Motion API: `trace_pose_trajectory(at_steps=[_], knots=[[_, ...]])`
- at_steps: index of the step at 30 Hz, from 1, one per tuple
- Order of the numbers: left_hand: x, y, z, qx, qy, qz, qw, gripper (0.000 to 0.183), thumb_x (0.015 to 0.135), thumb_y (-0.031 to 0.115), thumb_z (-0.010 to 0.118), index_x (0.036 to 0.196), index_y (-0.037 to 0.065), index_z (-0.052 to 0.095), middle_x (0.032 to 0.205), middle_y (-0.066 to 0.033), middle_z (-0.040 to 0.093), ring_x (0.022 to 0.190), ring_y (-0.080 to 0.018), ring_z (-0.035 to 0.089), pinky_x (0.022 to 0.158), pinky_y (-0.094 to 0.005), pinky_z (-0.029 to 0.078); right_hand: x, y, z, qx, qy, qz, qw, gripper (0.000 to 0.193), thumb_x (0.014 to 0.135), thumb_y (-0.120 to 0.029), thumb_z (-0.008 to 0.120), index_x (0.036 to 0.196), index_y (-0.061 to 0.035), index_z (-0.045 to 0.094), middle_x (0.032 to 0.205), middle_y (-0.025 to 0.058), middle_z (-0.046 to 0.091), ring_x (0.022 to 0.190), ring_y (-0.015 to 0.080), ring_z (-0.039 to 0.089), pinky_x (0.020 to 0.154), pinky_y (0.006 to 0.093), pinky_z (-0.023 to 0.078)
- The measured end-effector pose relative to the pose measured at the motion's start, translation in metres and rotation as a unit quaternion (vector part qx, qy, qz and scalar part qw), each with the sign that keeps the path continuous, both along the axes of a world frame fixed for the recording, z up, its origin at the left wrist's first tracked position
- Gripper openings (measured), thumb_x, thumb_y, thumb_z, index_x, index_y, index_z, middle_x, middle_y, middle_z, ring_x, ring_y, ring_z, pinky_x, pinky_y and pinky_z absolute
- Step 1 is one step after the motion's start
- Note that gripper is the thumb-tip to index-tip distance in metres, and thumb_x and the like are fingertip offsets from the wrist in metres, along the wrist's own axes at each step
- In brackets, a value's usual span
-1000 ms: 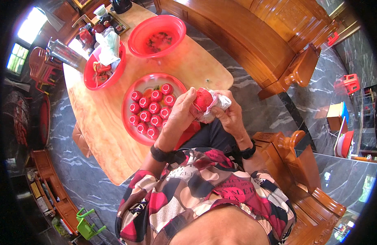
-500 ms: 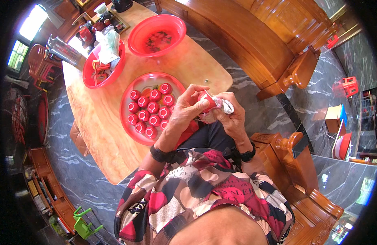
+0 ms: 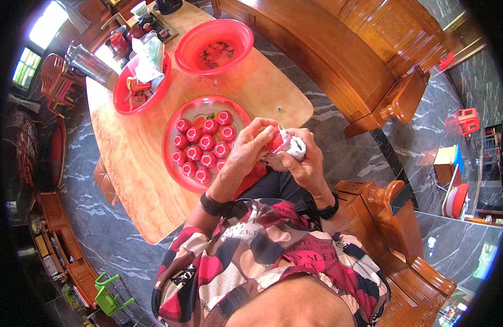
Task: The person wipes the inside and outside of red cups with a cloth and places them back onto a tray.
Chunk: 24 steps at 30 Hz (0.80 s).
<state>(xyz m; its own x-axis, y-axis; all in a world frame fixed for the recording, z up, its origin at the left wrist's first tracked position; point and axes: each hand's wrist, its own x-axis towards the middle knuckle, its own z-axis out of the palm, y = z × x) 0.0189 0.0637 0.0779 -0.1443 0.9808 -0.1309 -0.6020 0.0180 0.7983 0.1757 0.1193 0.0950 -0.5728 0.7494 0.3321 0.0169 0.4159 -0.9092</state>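
Observation:
Between my hands, in front of my lap, is a small red cup (image 3: 274, 143). My left hand (image 3: 247, 150) is closed on its side, thumb and fingers pinching the rim. My right hand (image 3: 308, 169) grips a bunched white and pink cloth (image 3: 297, 147) pressed against the cup; part of the cloth is tucked at its opening. To the left of my hands, several matching red cups (image 3: 207, 143) stand upside down on a round red-rimmed tray (image 3: 172, 177). My left forearm covers the tray's right edge.
The tray rests on a pale marbled table (image 3: 120, 169). Farther back are a wide red basin (image 3: 246, 41) with a patterned bottom and a smaller red basin (image 3: 118, 103) holding bags and wrappers. A wooden bench (image 3: 317, 49) stands beyond the table, a wooden seat (image 3: 366, 204) at my right.
The cup has turned in my fingers and its outer side shows less. My right hand has shifted slightly with the cloth, more of whose white part shows. The whole view has shifted a little.

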Motion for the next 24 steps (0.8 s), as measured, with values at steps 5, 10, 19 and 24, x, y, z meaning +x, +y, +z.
trace_pose_trajectory(at_steps=[5,10,19,24], knots=[[0.004,0.005,-0.013,-0.056,-0.091,-0.017,0.994,0.037,0.097,0.039,0.049,0.096,0.003,0.058,0.089,-0.0050,0.063,0.078,-0.0120,0.061,0.071,-0.0272,0.051,0.008,0.001,-0.006,0.059,-0.013,0.011,0.998,0.042,0.078,-0.018,0.072,0.113,-0.0041,0.054,0.102,0.0117,0.057,0.094,0.0269,0.051,0.084,0.0358,0.042],[0.018,0.008,0.008,-0.136,-0.103,-0.028,0.985,0.039,0.097,0.040,0.047,0.100,0.003,0.059,0.092,-0.0046,0.064,0.080,-0.0122,0.060,0.071,-0.0283,0.050,0.016,0.000,-0.013,-0.001,0.007,0.007,1.000,0.039,0.079,-0.015,0.071,0.112,-0.0034,0.053,0.101,0.0116,0.057,0.092,0.0249,0.052,0.082,0.0333,0.043],[0.014,0.006,-0.020,-0.039,-0.013,-0.099,0.994,0.033,0.096,0.036,0.052,0.106,0.005,0.060,0.093,-0.0005,0.061,0.084,-0.0086,0.057,0.070,-0.0233,0.047,0.015,0.012,-0.015,-0.234,0.213,-0.054,0.947,0.027,0.095,-0.020,0.054,0.114,-0.0034,0.049,0.102,0.0059,0.057,0.092,0.0138,0.058,0.081,0.0269,0.048],[0.009,0.005,-0.016,-0.048,-0.008,-0.088,0.995,0.036,0.093,0.036,0.057,0.107,0.003,0.060,0.093,0.0000,0.061,0.084,-0.0076,0.057,0.071,-0.0226,0.047,0.018,0.030,-0.011,-0.398,0.323,-0.039,0.858,0.031,0.100,-0.030,0.043,0.111,-0.0033,0.052,0.104,0.0094,0.060,0.091,0.0163,0.062,0.079,0.0310,0.052]])
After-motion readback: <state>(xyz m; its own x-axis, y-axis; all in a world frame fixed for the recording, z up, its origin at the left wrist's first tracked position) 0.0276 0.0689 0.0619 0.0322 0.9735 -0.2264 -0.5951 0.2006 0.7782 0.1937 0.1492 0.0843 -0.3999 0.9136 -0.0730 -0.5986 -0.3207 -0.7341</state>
